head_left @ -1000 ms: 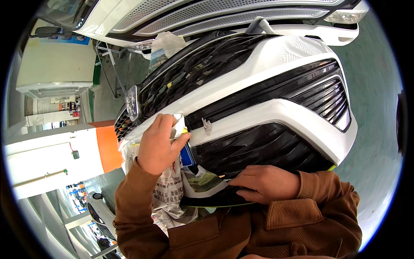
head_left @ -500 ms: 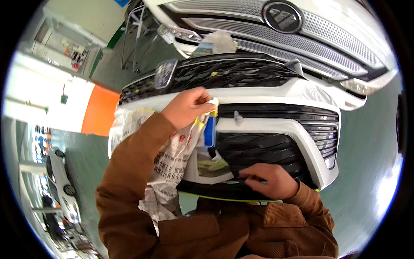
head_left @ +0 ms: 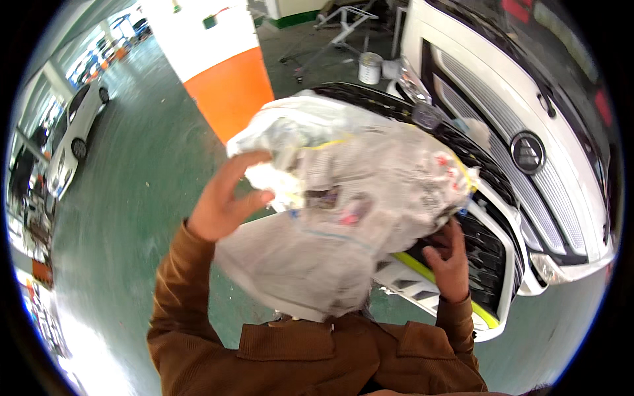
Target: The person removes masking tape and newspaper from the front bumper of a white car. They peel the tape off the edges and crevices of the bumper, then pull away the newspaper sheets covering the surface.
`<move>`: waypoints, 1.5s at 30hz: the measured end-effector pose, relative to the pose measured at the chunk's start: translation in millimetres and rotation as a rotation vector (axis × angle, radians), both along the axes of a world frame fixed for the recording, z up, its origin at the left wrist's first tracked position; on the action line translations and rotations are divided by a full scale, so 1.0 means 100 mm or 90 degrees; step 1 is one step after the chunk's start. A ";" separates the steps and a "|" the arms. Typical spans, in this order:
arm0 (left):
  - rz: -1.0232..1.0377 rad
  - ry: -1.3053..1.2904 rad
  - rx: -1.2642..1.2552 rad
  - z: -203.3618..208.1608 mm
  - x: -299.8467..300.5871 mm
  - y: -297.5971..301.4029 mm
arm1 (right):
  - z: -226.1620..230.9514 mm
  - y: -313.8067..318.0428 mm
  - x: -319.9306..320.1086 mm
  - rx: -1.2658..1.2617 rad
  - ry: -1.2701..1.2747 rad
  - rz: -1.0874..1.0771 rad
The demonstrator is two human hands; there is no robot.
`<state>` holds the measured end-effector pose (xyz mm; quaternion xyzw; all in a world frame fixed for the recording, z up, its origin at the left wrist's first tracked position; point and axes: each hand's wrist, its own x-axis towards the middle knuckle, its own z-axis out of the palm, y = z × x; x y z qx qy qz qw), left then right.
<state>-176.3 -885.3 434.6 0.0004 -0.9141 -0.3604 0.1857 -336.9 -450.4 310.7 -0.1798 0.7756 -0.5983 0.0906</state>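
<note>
Newspaper sheets (head_left: 370,191), edged with yellow masking tape (head_left: 330,143), spread over the left part of a white car bumper (head_left: 496,323) with black grilles. Whitish plastic film (head_left: 290,119) lies along the far left end. At the paper's left edge my left hand (head_left: 224,201) is raised, thumb and fingers apart, its fingertips near the film. My right hand (head_left: 450,261) is open too, its fingers bent beside the paper's right edge, over the lower black grille (head_left: 485,254). Whether those fingertips touch the paper cannot be made out.
Beyond the bumper stands a white vehicle front (head_left: 528,119) with a round emblem. An orange-and-white pillar (head_left: 231,92) rises at the far left of the bumper. A white bucket (head_left: 370,68) and a metal stand (head_left: 340,33) are behind; a white car (head_left: 76,129) is farther left.
My view has turned left. My left hand has left the taped paper edge and moved out to the left, opening. The newspaper now spreads wider over the bumper; my right hand has come to its right edge.
</note>
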 end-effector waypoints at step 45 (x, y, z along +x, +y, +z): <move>0.093 -0.199 1.385 -3.82 -0.81 -3.33 | -0.77 -0.96 0.30 0.654 0.184 -0.818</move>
